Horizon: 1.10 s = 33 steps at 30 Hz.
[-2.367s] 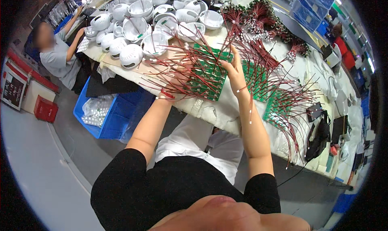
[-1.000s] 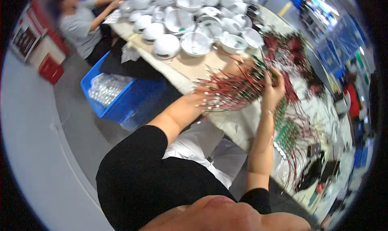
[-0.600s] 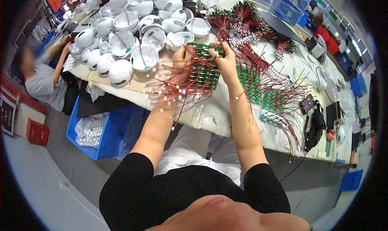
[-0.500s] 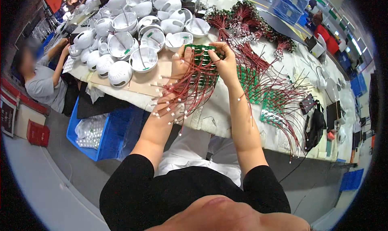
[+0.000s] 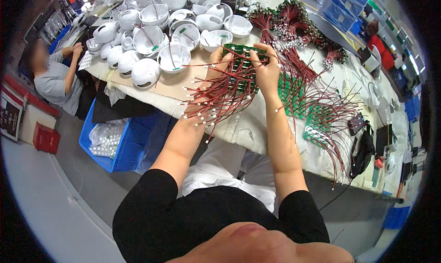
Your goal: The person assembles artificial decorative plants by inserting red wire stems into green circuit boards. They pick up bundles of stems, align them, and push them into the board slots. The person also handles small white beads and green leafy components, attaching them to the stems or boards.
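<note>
Between my two hands is a green circuit board panel (image 5: 240, 69), tilted, with many thin dark-red wires (image 5: 220, 95) hanging from it toward me. The wires end in small white plugs and drape over my left forearm. My left hand (image 5: 218, 63) grips the panel's left edge, its thumb on the near face and its lower part behind wires. At the upper right edge my right hand (image 5: 266, 69) pinches the panel between thumb and fingers. More green wired panels (image 5: 290, 95) lie on the table just right of my right forearm.
White rounded plastic shells (image 5: 174, 58) crowd the table's left side. Bundles of red wires (image 5: 287, 21) lie at the back. A black pouch (image 5: 363, 150) is at the right edge. Below the table's left stands a blue bin (image 5: 117, 148). A person (image 5: 57, 79) sits at far left.
The whole view has shifted, so the table and shells appear farther right. Both hands still hold the panel, which appears slightly more tilted.
</note>
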Tool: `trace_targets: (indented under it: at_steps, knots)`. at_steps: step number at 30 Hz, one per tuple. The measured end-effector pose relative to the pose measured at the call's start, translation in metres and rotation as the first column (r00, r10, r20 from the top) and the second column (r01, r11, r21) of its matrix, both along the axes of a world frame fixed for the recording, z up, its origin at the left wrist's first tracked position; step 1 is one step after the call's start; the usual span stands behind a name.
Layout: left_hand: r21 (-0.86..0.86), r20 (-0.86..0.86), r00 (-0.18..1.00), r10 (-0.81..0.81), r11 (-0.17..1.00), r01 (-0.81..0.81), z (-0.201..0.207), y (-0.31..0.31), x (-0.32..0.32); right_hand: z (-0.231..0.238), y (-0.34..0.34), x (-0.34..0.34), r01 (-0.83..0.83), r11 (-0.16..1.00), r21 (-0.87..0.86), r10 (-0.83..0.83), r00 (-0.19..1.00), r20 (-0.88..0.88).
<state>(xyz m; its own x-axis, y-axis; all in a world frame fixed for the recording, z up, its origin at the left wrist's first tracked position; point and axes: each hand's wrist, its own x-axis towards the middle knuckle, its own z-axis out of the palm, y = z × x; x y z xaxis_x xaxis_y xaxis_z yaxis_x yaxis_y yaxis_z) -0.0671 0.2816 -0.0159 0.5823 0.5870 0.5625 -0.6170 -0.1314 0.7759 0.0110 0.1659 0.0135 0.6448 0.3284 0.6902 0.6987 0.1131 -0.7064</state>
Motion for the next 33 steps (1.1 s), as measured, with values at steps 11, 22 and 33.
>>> trace_targets:
  at_steps: [11, 22, 33]
  knots:
    - [-0.099, -0.074, 0.991, -0.113, 0.990, 0.105, 0.010, -0.001, -0.017, 0.017, -0.012, -0.021, -0.056, 0.998, -0.012, 0.057, 0.994, 0.096]
    - [-0.008, -0.165, 0.980, 0.111, 0.993, -0.114, 0.012, -0.018, -0.013, 0.006, -0.005, -0.025, 0.122, 0.990, 0.071, -0.130, 0.983, 0.133]
    - [-0.192, -0.175, 0.920, -0.350, 0.929, 0.317, 0.017, 0.002, -0.019, -0.002, -0.019, 0.010, -0.410, 0.912, -0.014, 0.377, 0.851, -0.366]
